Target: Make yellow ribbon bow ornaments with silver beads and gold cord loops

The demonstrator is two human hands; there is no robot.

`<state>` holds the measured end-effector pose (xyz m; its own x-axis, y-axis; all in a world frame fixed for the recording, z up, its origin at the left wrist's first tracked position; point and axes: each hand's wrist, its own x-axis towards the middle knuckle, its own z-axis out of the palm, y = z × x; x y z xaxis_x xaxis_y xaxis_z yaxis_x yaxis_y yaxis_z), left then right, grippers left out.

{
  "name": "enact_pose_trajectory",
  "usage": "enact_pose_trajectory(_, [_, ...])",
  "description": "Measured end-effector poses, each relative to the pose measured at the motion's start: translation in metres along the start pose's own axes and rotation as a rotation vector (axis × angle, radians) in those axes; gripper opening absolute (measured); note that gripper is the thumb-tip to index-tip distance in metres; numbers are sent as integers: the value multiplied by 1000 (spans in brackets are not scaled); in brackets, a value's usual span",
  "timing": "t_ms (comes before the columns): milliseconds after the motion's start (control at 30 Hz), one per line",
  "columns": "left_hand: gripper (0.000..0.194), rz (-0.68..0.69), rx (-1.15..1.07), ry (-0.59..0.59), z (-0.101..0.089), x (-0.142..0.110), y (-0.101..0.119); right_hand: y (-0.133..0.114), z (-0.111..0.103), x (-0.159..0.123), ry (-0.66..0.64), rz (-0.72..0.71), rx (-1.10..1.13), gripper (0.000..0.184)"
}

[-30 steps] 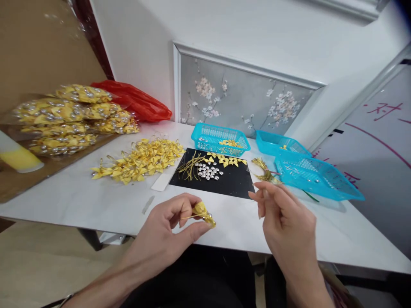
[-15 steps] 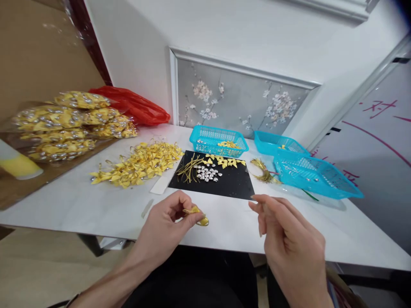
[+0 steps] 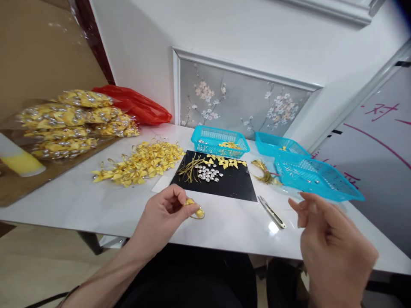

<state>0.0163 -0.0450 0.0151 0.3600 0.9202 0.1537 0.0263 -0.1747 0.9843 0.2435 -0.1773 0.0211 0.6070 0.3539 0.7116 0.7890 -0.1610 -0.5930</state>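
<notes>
Left hand (image 3: pixel 165 214) pinches a small yellow ribbon flower (image 3: pixel 199 211) above the front edge of the white marbled worktop (image 3: pixel 224 222). Right hand (image 3: pixel 330 239), loosely curled, shows no visible hold.

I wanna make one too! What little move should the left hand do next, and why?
Maybe the left hand should set its yellow piece on the yellow pile, because it has a thin loop, like pieces there.
</notes>
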Motion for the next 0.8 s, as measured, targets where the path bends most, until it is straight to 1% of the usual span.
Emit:
enact_pose_trajectory(67, [24, 17, -2, -21, 2, 1, 2, 4, 4, 3, 23, 5, 12, 25])
enact_pose_trajectory(133, [18, 34, 26, -53, 3, 1, 4, 14, 16, 8, -15, 23, 88, 25])
enact_pose_trajectory(200, [8, 29, 59, -80, 4, 0, 6, 29, 32, 12, -160, 67, 217, 27])
enact_pose_trajectory(233, [5, 20, 77, -83, 4, -1, 7, 38, 41, 14, -267, 100, 268, 31])
enact_pose_trajectory(267, [6, 9, 97, -78, 4, -2, 7, 47, 50, 15, -391, 112, 275, 39])
enact_pose_trajectory(300, [9, -4, 117, -66, 4, -3, 8, 56, 57, 15, -473, 104, 211, 48])
enact_pose_trajectory(333, [10, -15, 136, -53, 4, -4, 8, 65, 62, 15, -518, 88, 109, 52])
enact_pose_trajectory(367, [11, -24, 150, -47, 4, -5, 8, 73, 64, 13, -532, 85, 34, 52])
enact_pose_trajectory(433, [14, -39, 154, -49, 4, -8, 9, 85, 64, 9, -516, 89, -106, 45])
enact_pose_trajectory(567, [18, -17, 183, -29, 6, -11, 11, 97, 53, 0, -507, 102, -274, 30])
enact_pose_trajectory(700, [17, 34, 237, 17, 9, -15, 15, 94, 52, -1, -539, 87, -283, 15])
enact_pose_trajectory(800, [16, 69, 246, 62, 10, -17, 19, 78, 49, -2, -518, 78, -216, 19])
